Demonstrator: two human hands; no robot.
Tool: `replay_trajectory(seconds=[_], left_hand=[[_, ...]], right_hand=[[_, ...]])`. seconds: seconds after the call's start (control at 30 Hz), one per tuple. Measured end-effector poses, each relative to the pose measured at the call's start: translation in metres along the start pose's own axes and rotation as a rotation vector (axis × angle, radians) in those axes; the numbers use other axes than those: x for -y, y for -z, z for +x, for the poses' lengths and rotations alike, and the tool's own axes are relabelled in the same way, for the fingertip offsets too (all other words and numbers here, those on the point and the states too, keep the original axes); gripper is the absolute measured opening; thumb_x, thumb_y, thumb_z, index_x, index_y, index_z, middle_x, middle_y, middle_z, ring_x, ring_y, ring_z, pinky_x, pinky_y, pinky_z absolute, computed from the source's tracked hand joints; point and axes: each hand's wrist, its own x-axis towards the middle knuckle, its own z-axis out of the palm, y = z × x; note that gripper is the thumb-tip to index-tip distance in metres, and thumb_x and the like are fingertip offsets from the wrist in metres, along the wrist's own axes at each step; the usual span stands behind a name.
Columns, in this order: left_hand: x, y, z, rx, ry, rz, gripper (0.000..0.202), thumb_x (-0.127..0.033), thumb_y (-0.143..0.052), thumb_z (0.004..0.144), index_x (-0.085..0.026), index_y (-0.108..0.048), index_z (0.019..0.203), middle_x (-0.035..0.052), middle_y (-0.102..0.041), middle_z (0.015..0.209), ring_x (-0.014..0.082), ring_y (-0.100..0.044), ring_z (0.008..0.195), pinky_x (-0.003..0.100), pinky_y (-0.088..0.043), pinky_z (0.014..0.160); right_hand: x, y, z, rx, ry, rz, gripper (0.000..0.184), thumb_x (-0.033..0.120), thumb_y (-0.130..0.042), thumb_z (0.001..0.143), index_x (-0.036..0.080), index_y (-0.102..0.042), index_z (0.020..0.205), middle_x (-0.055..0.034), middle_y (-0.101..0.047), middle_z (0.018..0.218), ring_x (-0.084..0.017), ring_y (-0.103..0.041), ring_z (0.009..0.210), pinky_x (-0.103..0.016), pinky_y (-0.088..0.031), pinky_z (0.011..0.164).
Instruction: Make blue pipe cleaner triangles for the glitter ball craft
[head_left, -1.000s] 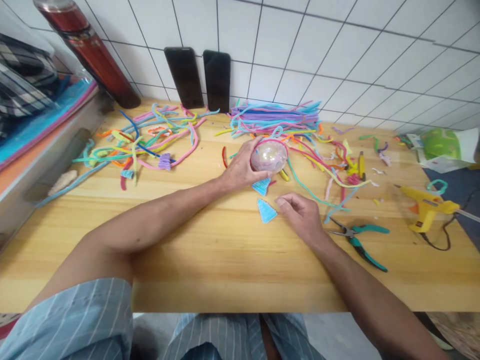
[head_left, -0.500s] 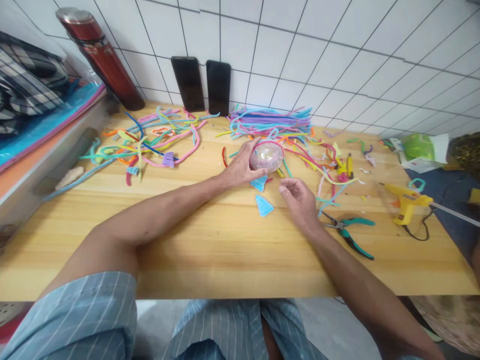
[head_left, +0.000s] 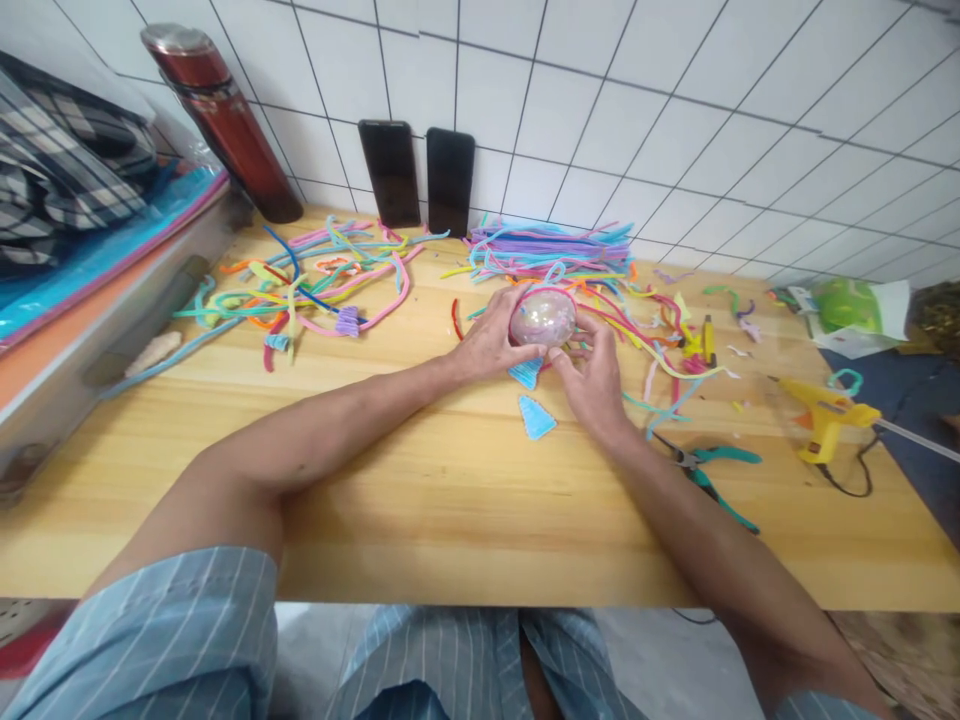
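Observation:
A clear shiny ball (head_left: 543, 320) with a pink pipe-cleaner rim and a light-blue loop on top is held above the wooden table. My left hand (head_left: 491, 335) wraps round its left side, thumb along the bottom. From the right, my right hand (head_left: 592, 375) has its thumb and fingers closed on the ball's lower right edge. One blue fuzzy piece (head_left: 527, 373) shows just under the ball, partly covered. Nearer me lies a separate blue four-sided piece (head_left: 537, 417), flat on the wood.
Pliers (head_left: 701, 458) and a yellow glue gun (head_left: 825, 410) lie at the right. Loose pipe cleaners (head_left: 330, 290) spread over the left, and a thick bundle (head_left: 551, 247) lies at the back. Two phones (head_left: 450, 180) and a red flask (head_left: 232, 130) stand by the wall.
My right hand has moved up and left from the table onto the ball's edge. My left hand keeps its hold. The whole view has shifted slightly.

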Motion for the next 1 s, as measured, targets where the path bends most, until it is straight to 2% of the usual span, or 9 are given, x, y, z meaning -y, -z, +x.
replay_trajectory(seconds=[0.3, 0.57, 0.77, 1.0], left_hand=[[-0.002, 0.003, -0.003, 0.009, 0.018, 0.053, 0.104, -0.059, -0.089, 0.086, -0.019, -0.038, 0.166, 0.0227, -0.049, 0.171, 0.0406, -0.046, 0.162, 0.059, -0.037, 0.135], [0.001, 0.003, -0.004, -0.018, -0.043, 0.074, 0.104, -0.072, -0.083, 0.088, -0.021, -0.038, 0.167, 0.0219, -0.052, 0.167, 0.0418, -0.050, 0.159, 0.060, -0.041, 0.133], [0.007, 0.003, -0.004, 0.000, -0.060, 0.108, 0.109, -0.081, -0.078, 0.088, -0.022, -0.036, 0.168, 0.0230, -0.049, 0.171, 0.0427, -0.047, 0.161, 0.062, -0.040, 0.134], [0.009, 0.003, -0.004, -0.005, -0.082, 0.105, 0.106, -0.076, -0.079, 0.090, -0.024, -0.033, 0.171, 0.0223, -0.050, 0.171, 0.0426, -0.048, 0.160, 0.062, -0.041, 0.132]], right_hand=[[-0.003, 0.002, -0.003, -0.005, 0.056, -0.007, 0.054, 0.034, -0.073, 0.096, 0.028, -0.055, 0.146, -0.0141, -0.067, 0.145, -0.030, -0.069, 0.127, -0.054, -0.063, 0.108], [-0.010, -0.001, -0.006, -0.029, 0.107, 0.000, 0.056, 0.031, -0.074, 0.096, 0.029, -0.054, 0.148, -0.0133, -0.066, 0.147, -0.029, -0.070, 0.126, -0.054, -0.063, 0.107], [-0.015, -0.002, -0.006, -0.047, 0.134, 0.029, 0.056, 0.032, -0.075, 0.096, 0.031, -0.055, 0.148, -0.0125, -0.066, 0.147, -0.029, -0.071, 0.123, -0.055, -0.063, 0.106], [-0.018, -0.005, -0.006, -0.068, 0.151, 0.029, 0.058, 0.031, -0.076, 0.095, 0.032, -0.055, 0.149, -0.0116, -0.066, 0.146, -0.029, -0.070, 0.126, -0.058, -0.062, 0.109]])
